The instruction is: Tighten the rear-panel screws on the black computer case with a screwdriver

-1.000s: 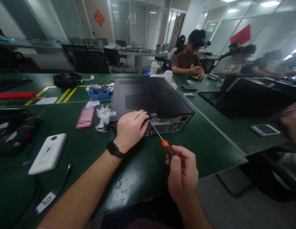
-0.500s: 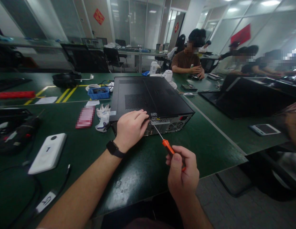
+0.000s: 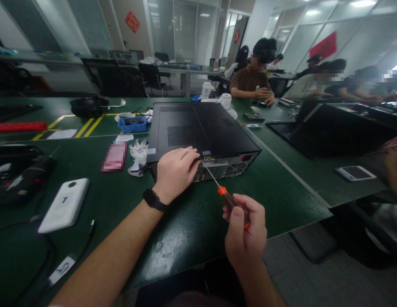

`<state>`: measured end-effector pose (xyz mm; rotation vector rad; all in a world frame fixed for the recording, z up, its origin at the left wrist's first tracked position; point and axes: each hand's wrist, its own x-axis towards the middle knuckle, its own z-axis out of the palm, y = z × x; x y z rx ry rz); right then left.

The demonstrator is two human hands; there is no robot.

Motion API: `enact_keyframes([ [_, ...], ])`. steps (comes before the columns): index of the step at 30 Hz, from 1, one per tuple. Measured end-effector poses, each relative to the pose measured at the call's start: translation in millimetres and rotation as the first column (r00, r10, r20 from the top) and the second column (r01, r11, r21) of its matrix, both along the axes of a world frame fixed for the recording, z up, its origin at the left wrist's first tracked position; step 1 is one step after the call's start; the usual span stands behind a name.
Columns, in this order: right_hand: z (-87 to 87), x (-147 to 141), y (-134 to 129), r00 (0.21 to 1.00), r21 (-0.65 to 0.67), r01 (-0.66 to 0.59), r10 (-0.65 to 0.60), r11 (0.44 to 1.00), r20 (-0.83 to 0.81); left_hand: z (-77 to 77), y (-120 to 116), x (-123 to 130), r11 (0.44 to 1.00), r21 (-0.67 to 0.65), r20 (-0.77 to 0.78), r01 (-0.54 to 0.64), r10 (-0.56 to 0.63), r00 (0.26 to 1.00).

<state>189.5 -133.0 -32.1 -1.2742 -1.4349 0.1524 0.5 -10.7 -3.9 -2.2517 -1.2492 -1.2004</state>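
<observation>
A black desktop computer case (image 3: 214,128) lies flat on the green table, its rear panel with the fan grille towards me. My right hand (image 3: 246,226) is closed round the orange and dark handle of a screwdriver (image 3: 229,198). The shaft slants up and left to the case's rear top edge. At that edge my left hand (image 3: 177,168), with a black watch on the wrist, has its fingers together beside the screwdriver's tip. Whatever is between those fingertips is hidden, as is the exact spot where the tip touches.
Left of the case are a white glove (image 3: 138,157), a pink packet (image 3: 115,156), a blue bin (image 3: 132,124) and a white power bank (image 3: 64,205) with cables. To the right lie a phone (image 3: 357,173) and a black panel (image 3: 339,128). Another person (image 3: 251,83) sits across the table.
The screwdriver handle has turned about its axis, now showing more of its dark side. My right fingers have shifted slightly on it. My left hand stays in place.
</observation>
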Motion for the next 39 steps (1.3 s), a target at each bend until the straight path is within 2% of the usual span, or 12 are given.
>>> enact_keyframes([
  [6,7.1,-2.6,1.3,0.995,0.090,0.019,-0.027,0.996,0.093,0.3,0.0,0.1,1.000,0.006,0.003,0.005,-0.005,1.000],
  [11,3.0,-0.5,1.5,0.998,0.009,0.043,-0.043,0.999,0.040,0.1,-0.3,0.3,1.000,0.004,0.008,0.006,-0.006,1.000],
  [15,6.2,-1.4,0.7,1.000,0.038,-0.023,0.022,0.999,0.018,1.1,-0.6,0.5,1.000,0.006,0.006,0.008,-0.008,1.000],
  [18,6.7,-2.3,1.3,0.999,0.069,-0.010,0.006,0.998,0.048,1.4,-1.0,0.5,1.000,0.010,0.003,0.007,-0.007,1.000],
  [22,1.1,0.2,1.7,0.999,0.020,0.028,-0.028,0.999,0.034,0.3,-0.6,0.2,1.000,0.010,0.001,0.002,-0.002,1.000],
  [25,1.3,1.3,1.1,1.000,-0.003,-0.009,0.009,1.000,0.016,-0.3,0.0,-0.3,1.000,0.014,0.004,0.002,-0.002,1.000],
  [28,6.2,0.0,1.0,0.998,0.064,-0.024,0.020,0.998,0.061,-0.4,0.3,-0.6,1.000,0.012,0.005,0.008,-0.008,1.000],
  [31,7.6,-1.3,2.1,0.995,0.121,0.013,-0.024,0.993,0.096,-0.7,0.3,-0.6,1.000,0.013,0.007,0.008,-0.008,1.000],
  [35,0.3,0.6,3.2,0.997,0.054,0.055,-0.058,0.997,0.056,-1.7,0.7,-0.4,1.000,0.012,0.008,0.010,-0.010,1.000],
  [39,-0.3,2.0,1.5,1.000,0.000,-0.014,0.014,1.000,0.025,-1.8,1.1,-0.4,1.000,0.003,0.008,0.012,-0.012,1.000],
])
